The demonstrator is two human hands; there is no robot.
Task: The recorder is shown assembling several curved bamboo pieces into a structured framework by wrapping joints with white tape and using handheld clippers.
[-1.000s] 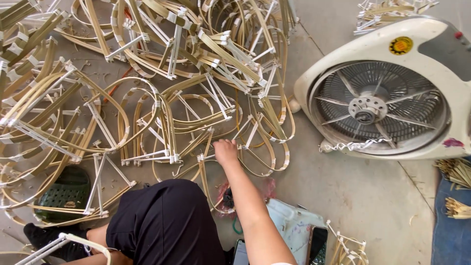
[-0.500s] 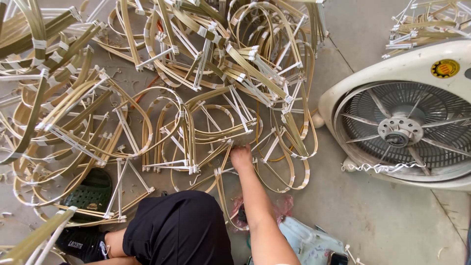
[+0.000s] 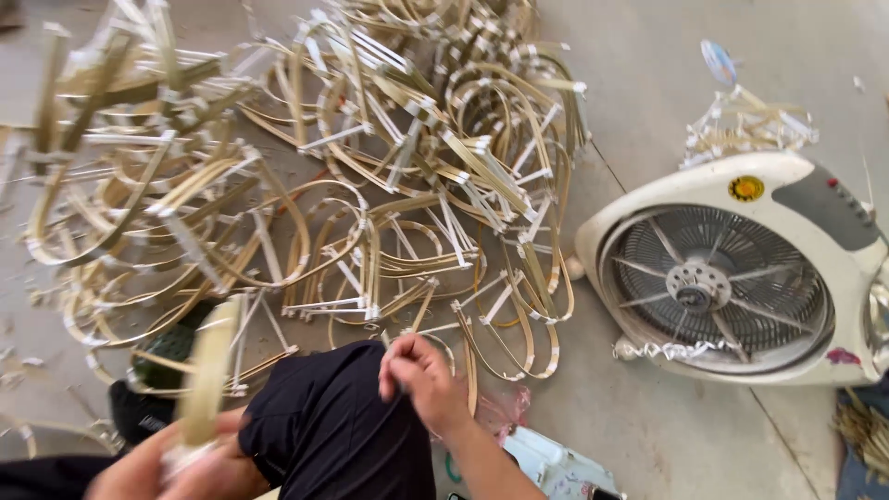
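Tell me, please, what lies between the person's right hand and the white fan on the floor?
In the head view, between the right hand and the fan lie a few bent bamboo loops taped white, then a strip of bare concrete floor.

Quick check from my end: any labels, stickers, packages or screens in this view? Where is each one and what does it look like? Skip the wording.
Round sticker: top of the white fan housing, yellow with a dark red centre.
Small sticker: fan's lower right corner, reddish, irregular.
Round tag: above the fan on a strip bundle, light blue and white.
Pink plastic bag: floor beside the right hand, crumpled.
No screens clearly visible.
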